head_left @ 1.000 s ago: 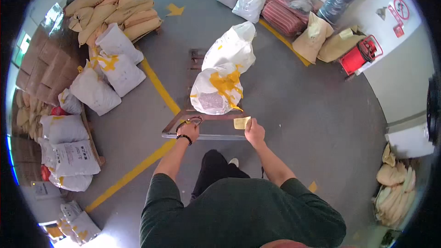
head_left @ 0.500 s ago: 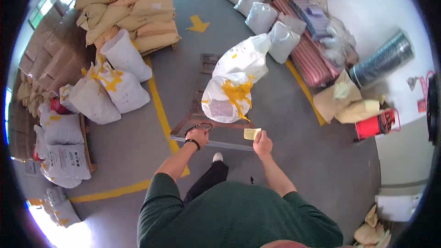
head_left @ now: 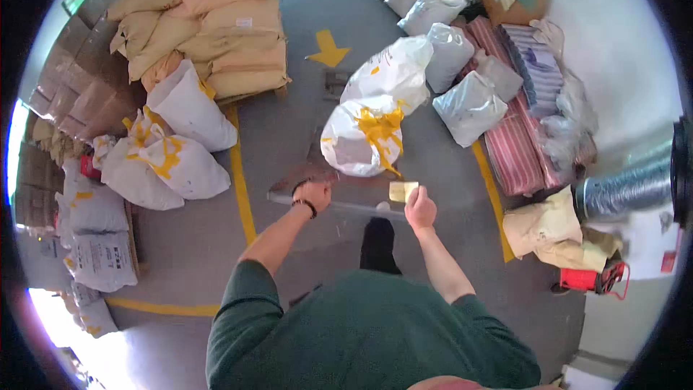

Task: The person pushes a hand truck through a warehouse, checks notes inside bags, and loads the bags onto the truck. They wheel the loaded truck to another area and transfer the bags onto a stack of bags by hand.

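My left hand (head_left: 313,193), with a dark beaded bracelet at the wrist, is closed at the left part of a cart's handle bar (head_left: 361,209). A dark curved thing shows beside its fingers, too blurred to name. My right hand (head_left: 421,208) pinches a small yellow paper slip (head_left: 401,191) near the bar's right end. Beyond the bar, an open-topped white sack (head_left: 350,141) with yellow tape stands on the cart. Behind it, another white sack (head_left: 393,72) leans to the right. The sacks and blur hide much of the cart bed.
Tan sacks (head_left: 238,50) are stacked on a pallet at the far left, with taped white sacks (head_left: 191,166) before them. On the right lie white bags (head_left: 469,108), pink striped rolls (head_left: 516,148) and a wrapped roll (head_left: 624,184). Yellow lines (head_left: 242,188) mark the grey floor.
My view has moved forward, so the side stacks sit nearer. The cart and its sacks stay ahead of me. Both hands keep their places, and a dark-trousered leg has swung forward.
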The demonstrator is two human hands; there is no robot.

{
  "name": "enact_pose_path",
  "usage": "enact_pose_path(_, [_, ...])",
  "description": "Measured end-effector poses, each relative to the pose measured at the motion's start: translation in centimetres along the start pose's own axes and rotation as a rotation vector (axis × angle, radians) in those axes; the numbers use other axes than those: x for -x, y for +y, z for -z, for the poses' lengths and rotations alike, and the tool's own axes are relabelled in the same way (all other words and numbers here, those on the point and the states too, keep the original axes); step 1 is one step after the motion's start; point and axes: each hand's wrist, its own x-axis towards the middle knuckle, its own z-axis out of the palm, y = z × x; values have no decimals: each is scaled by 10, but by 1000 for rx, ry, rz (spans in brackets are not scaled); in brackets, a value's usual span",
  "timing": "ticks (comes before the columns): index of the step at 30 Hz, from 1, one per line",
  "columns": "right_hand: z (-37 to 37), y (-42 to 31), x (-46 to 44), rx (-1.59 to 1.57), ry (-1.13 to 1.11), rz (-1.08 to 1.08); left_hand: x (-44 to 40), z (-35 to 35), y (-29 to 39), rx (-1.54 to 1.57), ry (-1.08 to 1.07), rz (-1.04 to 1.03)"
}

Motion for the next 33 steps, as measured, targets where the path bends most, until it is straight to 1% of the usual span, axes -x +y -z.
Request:
enact_pose_path(2, [-15, 1, -48, 14, -40, -5, -46, 20, 7, 0, -26, 41])
enact_pose_path(5, [-42, 3, -129, -29, -75, 46, -115, 42, 12, -9, -33, 93])
enact_pose_path(6, [-43, 8, -149, -30, -94, 17, -137, 48, 21, 9, -37, 88])
enact_pose_path(8, [-57, 2, -194, 6, -98, 26, -168, 67, 24, 54, -35, 136])
enact_pose_path(11, [-82, 1, -272, 10, -98, 49, -240, 87, 26, 78, -8, 190])
enact_pose_path(15, [-116, 4, -383, -12, -90, 82, -336, 110, 35, 86, 66, 199])
enact_pose_path(18, [-143, -8, -463, 9, -114, 81, -412, 139, 30, 89, 49, 199])
enact_pose_path(21, [-169, -18, -535, 12, -119, 71, -484, 156, 25, 101, 122, 194])
enact_pose_path(23, [-191, -25, -582, 24, -167, 55, -530, 184, 22, 127, 83, 214])
enact_pose_path(25, [-211, -34, -633, 40, -183, 52, -583, 196, 12, 118, 54, 233])
enact_pose_path(26, [-221, -39, -659, 36, -196, 33, -608, 203, 7, 109, 54, 211])
enact_pose_path(29, [-246, -48, -729, 16, -192, 59, -682, 224, 0, 108, 46, 220])
enact_pose_path(30, [-257, -50, -751, 14, -188, 65, -709, 234, -3, 100, -47, 270])
enact_pose_path(33, [-292, -54, -838, 15, -168, 102, -789, 271, -3, 114, -92, 275])
